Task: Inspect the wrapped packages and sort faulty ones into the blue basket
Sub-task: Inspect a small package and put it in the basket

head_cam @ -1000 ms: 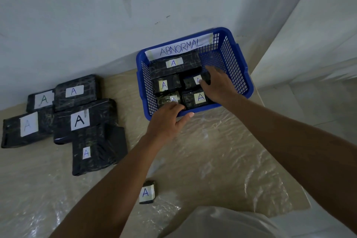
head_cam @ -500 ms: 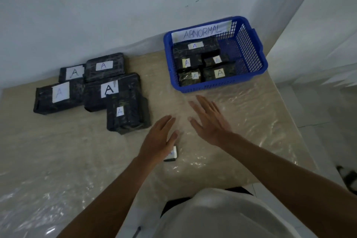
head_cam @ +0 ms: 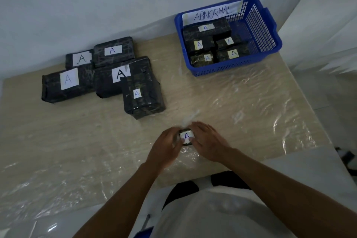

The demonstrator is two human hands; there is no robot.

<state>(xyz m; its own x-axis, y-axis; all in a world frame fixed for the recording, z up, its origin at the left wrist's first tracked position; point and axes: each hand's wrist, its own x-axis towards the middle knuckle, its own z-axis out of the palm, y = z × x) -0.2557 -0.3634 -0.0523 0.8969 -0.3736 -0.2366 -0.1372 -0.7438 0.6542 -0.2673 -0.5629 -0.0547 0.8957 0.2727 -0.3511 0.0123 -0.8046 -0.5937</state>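
Blue basket (head_cam: 269, 31) holding five wrapped packages, small package (head_cam: 186, 136) label-up, pinched between left hand (head_cam: 167, 146) and right hand (head_cam: 207, 142), long axis unclear

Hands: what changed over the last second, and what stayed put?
Both hands left the blue basket and came back toward the body; left hand and right hand now close on the small package at the table's near edge. The basket's packages and the left stack are unchanged.
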